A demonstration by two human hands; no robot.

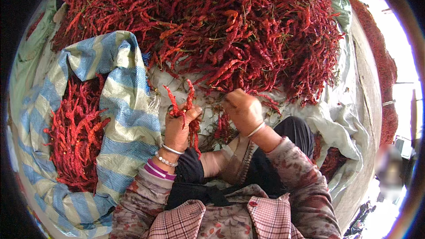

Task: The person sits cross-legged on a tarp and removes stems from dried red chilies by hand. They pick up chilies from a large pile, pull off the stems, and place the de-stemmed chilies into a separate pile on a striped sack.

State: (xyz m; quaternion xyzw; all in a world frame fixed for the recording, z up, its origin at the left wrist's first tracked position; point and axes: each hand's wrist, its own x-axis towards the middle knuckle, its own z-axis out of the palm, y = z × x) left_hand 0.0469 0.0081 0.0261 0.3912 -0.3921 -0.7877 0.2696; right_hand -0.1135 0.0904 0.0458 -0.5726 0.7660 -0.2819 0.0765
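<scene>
My left hand [181, 127] is closed around several dried red chili peppers [190, 94], whose ends stick out above and below the fist. To the right, my right hand [241, 111] is blurred, its fingers curled down by the near edge of a large heap of dried red chilies [212, 33]; whether anything is between those fingers is hidden. Below and between the hands, a few chilies [222, 126] lie among loose stems near my legs. At my left stands a blue-and-white striped woven sack [127, 113], its mouth rolled down around a filling of red chilies [78, 136].
White sheeting [166, 76] scattered with stem bits lies under the heap. A white woven sack [345, 129] holding more chilies [332, 162] sits by my right knee. Farther right, past a pale ledge [363, 59], another mass of chilies [382, 56] spreads out. A blurred figure [390, 172] appears at the right rim.
</scene>
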